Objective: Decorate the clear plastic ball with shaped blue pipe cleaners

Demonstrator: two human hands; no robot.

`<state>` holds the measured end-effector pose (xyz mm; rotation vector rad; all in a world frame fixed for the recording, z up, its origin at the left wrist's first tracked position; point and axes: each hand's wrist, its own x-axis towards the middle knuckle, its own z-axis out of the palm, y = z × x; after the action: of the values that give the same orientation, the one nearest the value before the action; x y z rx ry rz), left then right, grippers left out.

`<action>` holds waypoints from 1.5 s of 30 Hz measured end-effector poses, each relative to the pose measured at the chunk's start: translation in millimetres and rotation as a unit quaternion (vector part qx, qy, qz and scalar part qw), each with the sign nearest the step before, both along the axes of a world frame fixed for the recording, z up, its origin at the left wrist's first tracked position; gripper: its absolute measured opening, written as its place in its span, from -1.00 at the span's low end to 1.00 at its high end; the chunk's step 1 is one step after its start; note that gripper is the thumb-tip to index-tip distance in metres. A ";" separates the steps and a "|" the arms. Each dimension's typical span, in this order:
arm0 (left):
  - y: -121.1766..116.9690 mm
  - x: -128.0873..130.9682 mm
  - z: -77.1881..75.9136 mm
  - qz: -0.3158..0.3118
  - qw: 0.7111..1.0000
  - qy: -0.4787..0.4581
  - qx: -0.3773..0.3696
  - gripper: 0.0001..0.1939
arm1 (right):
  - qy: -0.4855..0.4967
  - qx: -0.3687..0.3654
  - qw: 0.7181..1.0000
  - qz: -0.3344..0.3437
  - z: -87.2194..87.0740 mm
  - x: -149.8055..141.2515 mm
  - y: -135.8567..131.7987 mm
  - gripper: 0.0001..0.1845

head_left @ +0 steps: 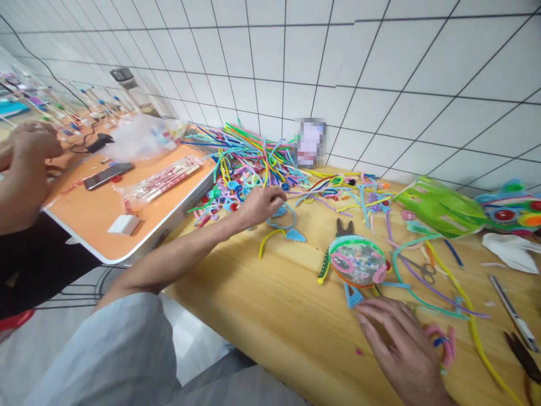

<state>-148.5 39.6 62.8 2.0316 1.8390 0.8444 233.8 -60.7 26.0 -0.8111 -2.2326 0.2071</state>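
Note:
My left hand (262, 204) reaches over the near side of a heap of colourful pipe cleaners (249, 144) and small plastic pieces, its fingers curled together. Whatever those fingers hold, if anything, is hidden. Just below it lie a light-blue ring and a blue triangular piece (296, 235). My right hand (401, 341) rests palm down on the table with fingers stretched, the tips close to a blue triangle frame (353, 295). Beyond that triangle sits a clear round craft piece (358, 260) edged in green and orange, with pink ovals on it. Black-jawed pliers (344, 227) lie partly behind it.
Scissors (425, 272), a craft knife (513, 313) and a green packet (439, 206) lie to the right. A blurred upright phone (310, 144) leans on the tiled wall. At left, another person's hands (34, 146) are over an orange table (95, 231).

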 end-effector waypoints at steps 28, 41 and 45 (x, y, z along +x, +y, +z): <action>86.4 -144.1 -18.4 0.028 0.994 0.101 0.022 -0.66 | -0.010 -0.040 0.999 0.018 -3.3 -1.9 6.9 -0.90; 98.7 -146.4 -24.1 0.018 0.989 0.116 0.089 -0.71 | -0.017 -0.041 0.999 0.023 -3.9 -2.2 7.2 -0.89; 103.4 -136.0 -28.9 0.001 0.991 0.105 0.077 -0.67 | -0.020 -0.044 0.999 0.025 -4.0 -1.5 6.9 -0.89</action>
<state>-284.5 143.0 33.9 2.2919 1.9393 0.8226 232.3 -53.8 22.0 -0.8128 -2.2972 0.3175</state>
